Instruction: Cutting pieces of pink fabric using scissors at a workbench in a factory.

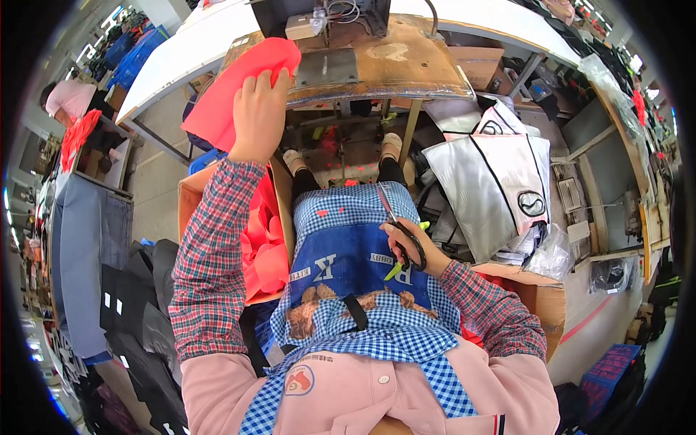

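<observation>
Carton (190, 206) below the tabletop's (417, 78) left near corner; loose red pieces (264, 254) inside. Red fabric piece (217, 98) across that same corner, overhanging the left edge; contact with the surface: cannot tell. Left hand (259, 119) grips the piece at its right side, fingers curled over it. Dark plate (326, 67) just right of the fabric, toward the near edge. Right hand (434, 257), below the near edge, closed round black-handled scissors (416, 241), blades pointing toward the table. Silvery sheets (478, 174) beyond the right near corner.
</observation>
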Demonstrator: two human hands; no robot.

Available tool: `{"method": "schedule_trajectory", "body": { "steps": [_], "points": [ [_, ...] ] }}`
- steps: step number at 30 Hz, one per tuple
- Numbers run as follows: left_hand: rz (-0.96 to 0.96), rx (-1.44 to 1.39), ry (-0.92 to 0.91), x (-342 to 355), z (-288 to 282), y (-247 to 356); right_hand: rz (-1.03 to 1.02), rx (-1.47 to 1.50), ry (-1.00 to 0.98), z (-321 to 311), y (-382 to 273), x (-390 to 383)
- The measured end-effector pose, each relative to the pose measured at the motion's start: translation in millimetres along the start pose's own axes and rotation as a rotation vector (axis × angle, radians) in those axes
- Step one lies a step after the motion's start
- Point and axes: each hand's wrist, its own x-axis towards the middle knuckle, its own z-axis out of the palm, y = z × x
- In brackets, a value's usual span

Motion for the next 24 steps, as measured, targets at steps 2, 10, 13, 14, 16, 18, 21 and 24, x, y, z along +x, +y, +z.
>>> {"method": "schedule_trajectory", "body": {
  "steps": [2, 10, 13, 14, 16, 18, 21, 24],
  "points": [
    [0.011, 0.04, -0.008, 17, 9, 0, 0.065, 0.183, 0.038, 0, 11, 0],
    [0.05, 0.183, 0.008, 59, 26, 2, 0.132, 0.313, 0.043, -10, 27, 7],
    [0.058, 0.203, -0.009, 67, 29, 5, 0.145, 0.34, 0.027, -13, 30, 9],
    [0.064, 0.207, -0.008, 69, 30, 6, 0.139, 0.35, 0.019, -14, 31, 10],
    [0.072, 0.209, -0.004, 72, 29, 7, 0.145, 0.359, 0.019, -16, 33, 11],
    [0.066, 0.21, -0.007, 72, 27, 6, 0.144, 0.365, 0.018, -17, 36, 12],
    [0.08, 0.213, 0.028, 69, 23, 4, 0.143, 0.379, -0.004, -18, 37, 13],
    [0.089, 0.215, 0.02, 67, 18, 3, 0.139, 0.378, -0.011, -19, 38, 13]
  ]
}}
